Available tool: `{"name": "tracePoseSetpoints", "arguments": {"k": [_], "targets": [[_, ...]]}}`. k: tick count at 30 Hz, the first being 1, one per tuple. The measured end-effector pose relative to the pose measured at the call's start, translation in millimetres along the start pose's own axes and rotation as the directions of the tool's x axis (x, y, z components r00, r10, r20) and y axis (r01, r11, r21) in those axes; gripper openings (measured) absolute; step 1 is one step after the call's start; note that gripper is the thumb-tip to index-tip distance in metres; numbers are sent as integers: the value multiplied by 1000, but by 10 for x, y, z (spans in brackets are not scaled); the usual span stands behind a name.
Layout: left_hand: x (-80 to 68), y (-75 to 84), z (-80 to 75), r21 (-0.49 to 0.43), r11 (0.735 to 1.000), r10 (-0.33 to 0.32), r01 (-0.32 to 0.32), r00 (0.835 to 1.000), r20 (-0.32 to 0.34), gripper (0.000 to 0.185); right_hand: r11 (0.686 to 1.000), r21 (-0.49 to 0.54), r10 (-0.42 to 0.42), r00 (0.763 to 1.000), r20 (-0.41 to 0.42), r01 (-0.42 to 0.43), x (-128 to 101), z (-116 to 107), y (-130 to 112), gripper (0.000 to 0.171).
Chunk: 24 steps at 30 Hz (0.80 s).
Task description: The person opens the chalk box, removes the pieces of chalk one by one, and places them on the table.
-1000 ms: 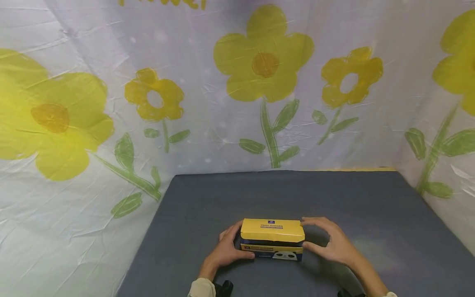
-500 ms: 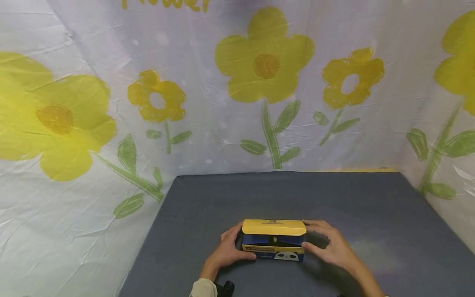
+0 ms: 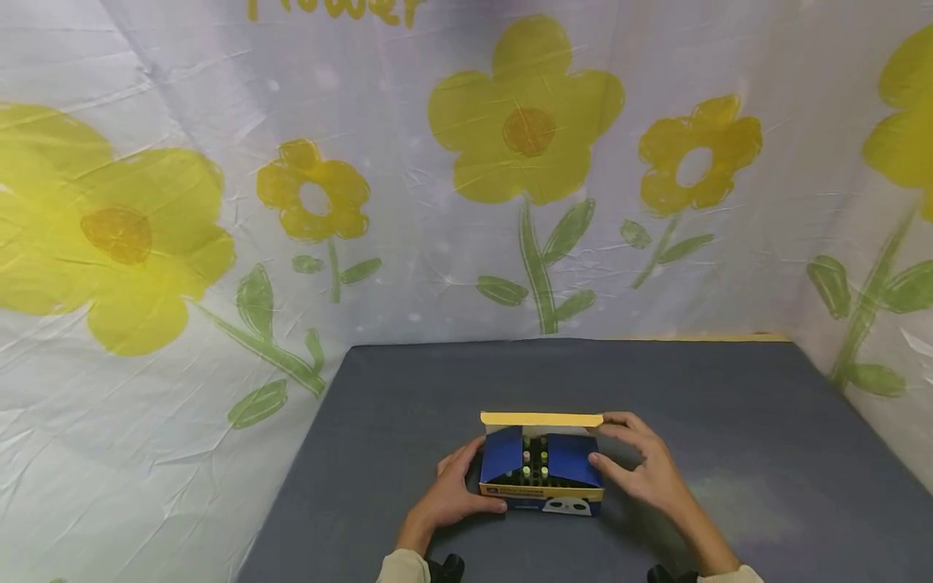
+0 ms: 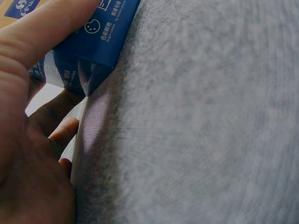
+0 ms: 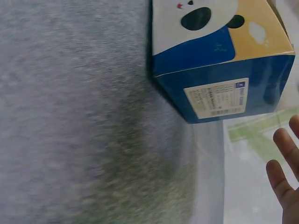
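Note:
A blue and yellow cardboard box [image 3: 539, 504] with a printed panda sits on the dark table, its yellow lid [image 3: 541, 419] raised at the back. Two blue inner flaps [image 3: 572, 461] lean over its top. Between them show several small round tops [image 3: 534, 465] of slim upright items. My left hand [image 3: 455, 490] grips the box's left end, thumb along the front and fingers round behind. My right hand [image 3: 649, 461] is at the right end, index fingertip at the lid's corner and thumb by the right flap. In the right wrist view other fingers [image 5: 280, 182] spread apart from the box.
The dark grey table [image 3: 408, 397] reaches back to a white cloth backdrop [image 3: 408, 275] printed with yellow flowers. More of this cloth hangs at both sides. Dark straps or devices [image 3: 446, 567] sit at both wrists.
The lid has swung up and back from nearly closed, baring the blue flaps and the round tops. My right hand has risen slightly with it. My left hand keeps its hold.

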<state>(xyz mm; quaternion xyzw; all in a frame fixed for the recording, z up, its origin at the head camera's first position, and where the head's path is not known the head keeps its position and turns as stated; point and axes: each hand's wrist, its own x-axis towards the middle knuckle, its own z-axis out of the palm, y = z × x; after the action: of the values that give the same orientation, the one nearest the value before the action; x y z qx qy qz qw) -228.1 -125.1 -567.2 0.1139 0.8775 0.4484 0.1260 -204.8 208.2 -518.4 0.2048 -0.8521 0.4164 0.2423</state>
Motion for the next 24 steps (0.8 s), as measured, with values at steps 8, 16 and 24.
{"name": "tracePoseSetpoints", "arguments": {"k": [8, 16, 24], "targets": [[-11, 14, -13, -32, 999, 13, -13, 1000, 7, 109, 999, -10, -45, 999, -2, 45, 183, 63, 99, 41], [-20, 16, -9, -27, 1000, 15, -15, 1000, 1, 107, 999, -26, -29, 1000, 11, 29, 277, 114, 222, 40], [-18, 29, -16, -38, 999, 24, -24, 1000, 3, 108, 998, 29, 55, 998, 40, -56, 289, 155, 318, 38]]}}
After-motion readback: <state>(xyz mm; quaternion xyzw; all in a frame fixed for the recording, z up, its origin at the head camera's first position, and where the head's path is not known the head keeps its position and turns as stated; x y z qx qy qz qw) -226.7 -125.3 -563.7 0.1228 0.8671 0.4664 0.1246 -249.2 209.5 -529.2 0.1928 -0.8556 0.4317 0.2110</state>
